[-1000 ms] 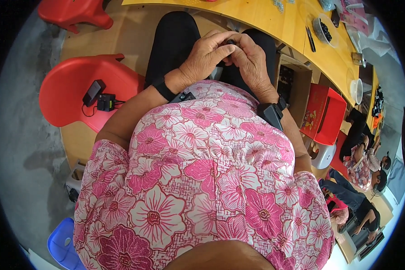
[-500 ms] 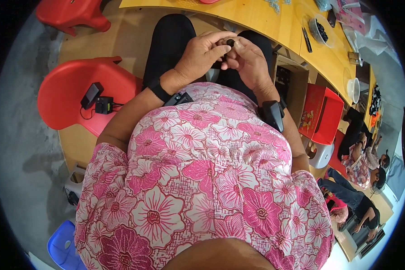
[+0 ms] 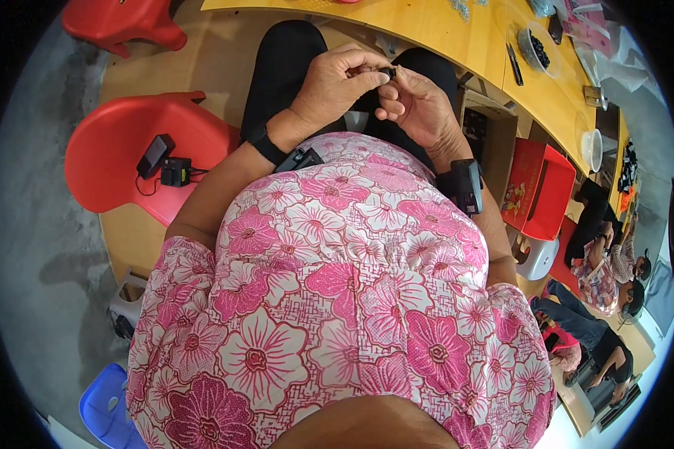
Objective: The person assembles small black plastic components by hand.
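Note:
Above my lap, a small black part (image 3: 386, 73) is pinched between the thumb and fingers of my left hand (image 3: 337, 84). Its exact kind is too small to make out. My right hand (image 3: 421, 105) meets it from the other side, thumb and forefinger closed together at the part's edge, with the other fingers curled. Whether the right fingertips grip the same part or a separate tiny piece, I cannot tell. On the yellow table ahead, to the right, a clear bowl (image 3: 553, 69) holds many small black pieces (image 3: 538, 51).
A black pen-like tool (image 3: 514, 65) lies by the bowl on the yellow table (image 3: 427, 34). Further along stand a metal tin (image 3: 595, 96) and a clear tub (image 3: 591, 150). A red box (image 3: 532, 187) is at my right, a red chair (image 3: 97, 157) with black devices at my left. People sit far right.
My hands have drawn slightly apart. The right fingers have shifted to the right and opened from around the black part, which now shows at the left fingertips.

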### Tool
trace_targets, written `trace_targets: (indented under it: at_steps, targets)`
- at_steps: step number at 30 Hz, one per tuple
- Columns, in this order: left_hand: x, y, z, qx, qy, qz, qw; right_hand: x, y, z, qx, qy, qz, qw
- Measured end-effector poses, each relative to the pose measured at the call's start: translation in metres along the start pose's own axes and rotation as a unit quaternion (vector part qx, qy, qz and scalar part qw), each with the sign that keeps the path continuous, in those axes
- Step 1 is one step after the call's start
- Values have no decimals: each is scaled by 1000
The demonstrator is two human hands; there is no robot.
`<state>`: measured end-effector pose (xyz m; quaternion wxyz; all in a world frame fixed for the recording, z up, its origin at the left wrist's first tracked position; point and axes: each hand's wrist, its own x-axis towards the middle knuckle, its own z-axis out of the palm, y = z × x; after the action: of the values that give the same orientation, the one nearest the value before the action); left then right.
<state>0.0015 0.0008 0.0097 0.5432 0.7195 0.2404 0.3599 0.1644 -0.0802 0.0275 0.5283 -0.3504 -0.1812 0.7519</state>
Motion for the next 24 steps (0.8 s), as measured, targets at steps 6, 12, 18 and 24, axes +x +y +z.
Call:
trace_targets:
  at_steps: [6,12,18,24]
  targets:
    - [1,1,-1,26,3,17,1000,1,-3,-4,-12,3,12,1000]
    - [-2,-2,-1,-32,4,-27,999,2,-2,7,-168,127,-63,975]
    - [-2,-6,1,-125,-12,-109,986,5,-1,12,-293,192,-194,916]
    - [-3,-10,0,-131,-15,-125,983,5,-2,14,-387,186,-216,877]
